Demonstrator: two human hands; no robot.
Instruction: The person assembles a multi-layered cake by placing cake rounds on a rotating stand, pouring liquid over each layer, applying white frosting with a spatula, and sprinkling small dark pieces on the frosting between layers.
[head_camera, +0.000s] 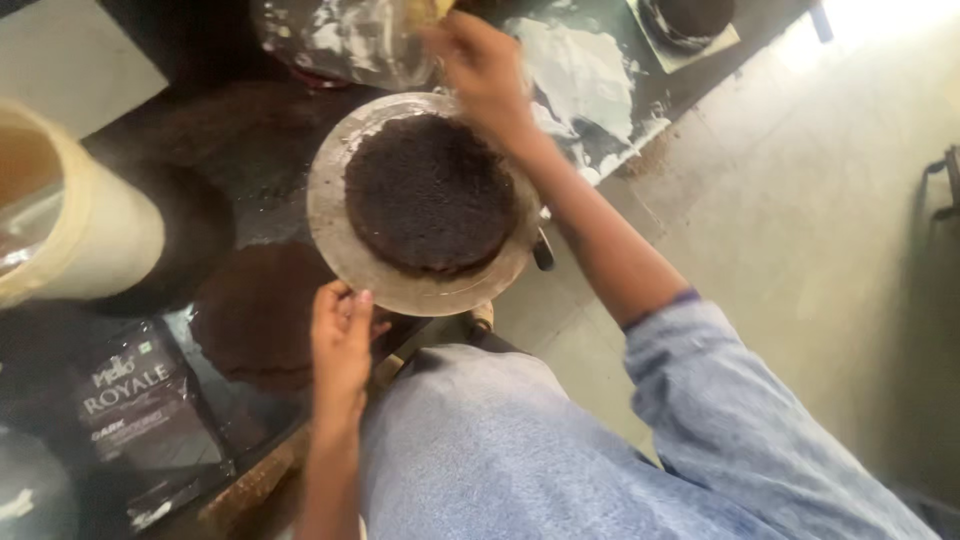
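Observation:
A round dark chocolate cake layer (430, 193) lies on a metal turntable plate (330, 215) at the counter's edge. My left hand (341, 340) rests at the plate's near rim, fingers curled against its edge. My right hand (485, 65) reaches over the far side of the plate, at the mouth of a clear bowl (340, 40) smeared with white cream. It seems to pinch something small and yellowish, which is blurred.
Another dark cake layer (255, 320) lies on the black counter left of my left hand. A cream-coloured tub (85, 225) stands at far left, a dark packet (135, 400) below it. White cream smears the counter (580, 70) at the back. Another cake on a board (690, 20) sits top right.

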